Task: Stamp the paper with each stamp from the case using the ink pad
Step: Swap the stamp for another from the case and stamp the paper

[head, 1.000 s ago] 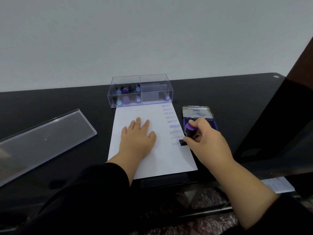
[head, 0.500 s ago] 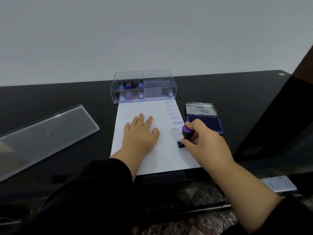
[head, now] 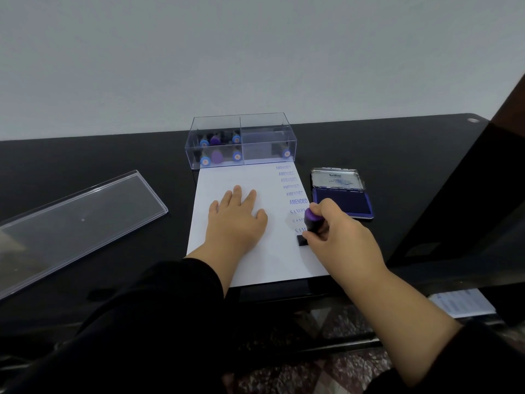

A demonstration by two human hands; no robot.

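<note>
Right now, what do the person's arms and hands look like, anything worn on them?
Both arms wear long black sleeves. The left sleeve ends near the wrist; the right sleeve is pushed further up, leaving the forearm bare. The left hand and right hand are bare: no gloves, and no rings, watch or markings that I can see.

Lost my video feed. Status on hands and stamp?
Left hand flat on white paper sheet. Right hand grips purple-handled stamp, base down on paper. Nothing blocking.
</note>
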